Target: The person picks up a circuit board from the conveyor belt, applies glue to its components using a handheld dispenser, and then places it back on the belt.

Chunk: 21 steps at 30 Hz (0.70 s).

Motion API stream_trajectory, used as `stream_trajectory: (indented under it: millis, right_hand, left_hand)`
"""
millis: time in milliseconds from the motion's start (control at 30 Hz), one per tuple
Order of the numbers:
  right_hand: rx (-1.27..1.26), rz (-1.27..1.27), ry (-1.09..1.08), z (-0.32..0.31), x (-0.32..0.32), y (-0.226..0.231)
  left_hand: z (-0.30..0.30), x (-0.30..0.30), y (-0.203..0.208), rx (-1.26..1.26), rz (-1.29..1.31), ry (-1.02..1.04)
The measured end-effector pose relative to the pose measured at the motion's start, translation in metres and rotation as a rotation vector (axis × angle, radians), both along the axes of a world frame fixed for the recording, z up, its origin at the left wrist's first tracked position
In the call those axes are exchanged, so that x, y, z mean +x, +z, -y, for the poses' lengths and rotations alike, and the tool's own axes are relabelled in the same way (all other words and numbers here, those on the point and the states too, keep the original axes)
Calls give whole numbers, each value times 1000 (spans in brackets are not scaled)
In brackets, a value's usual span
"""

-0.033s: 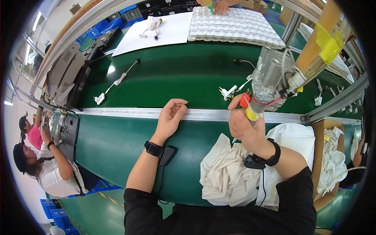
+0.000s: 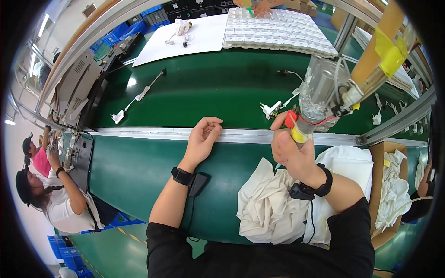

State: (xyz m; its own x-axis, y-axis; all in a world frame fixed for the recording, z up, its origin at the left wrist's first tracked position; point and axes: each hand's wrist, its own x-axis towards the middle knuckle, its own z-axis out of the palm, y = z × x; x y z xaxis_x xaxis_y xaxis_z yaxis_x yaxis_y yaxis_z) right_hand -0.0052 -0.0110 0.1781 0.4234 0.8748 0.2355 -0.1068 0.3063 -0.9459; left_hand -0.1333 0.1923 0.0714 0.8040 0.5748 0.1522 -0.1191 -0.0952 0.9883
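Observation:
My right hand (image 2: 292, 150) is closed around the lower end of a hanging hand tool (image 2: 320, 92) with a red trigger piece, yellow tape, red wire and a clear plastic wrap. Just left of the tool, a white plug adapter (image 2: 270, 110) with a cable lies on the green conveyor belt (image 2: 194, 92); small parts show at its side. My left hand (image 2: 204, 135) rests over the metal rail (image 2: 245, 135), fingers loosely curled and a gap beside the thumb, with nothing in it. Farther left on the belt lies another white plug adapter (image 2: 117, 116) with a bundled cable.
Crumpled cream cloth (image 2: 273, 204) lies below my right hand, beside a cardboard box (image 2: 378, 185) of white cloths. Across the belt are a white board (image 2: 204, 41), a block of white adapter casings (image 2: 278, 32) and a co-worker's hands (image 2: 263, 8). Other people sit at left.

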Motion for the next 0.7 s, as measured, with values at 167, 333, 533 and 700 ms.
stream_trajectory:
  millis: [167, 333, 533, 700]
  right_hand:
    - [0, 15, -6, -2, -5, 0]
    - [2, 16, -15, -2, -7, 0]
    - [-12, 0, 3, -3, -8, -1]
    - [-13, -9, 10, -3, -8, -2]
  left_hand:
    - [-2, -3, -2, 37, -53, 4]
    - [-2, -3, -1, 31, -52, -11]
    - [-3, -4, -2, 46, -58, -11]
    - [-4, -3, -4, 151, -80, -11]
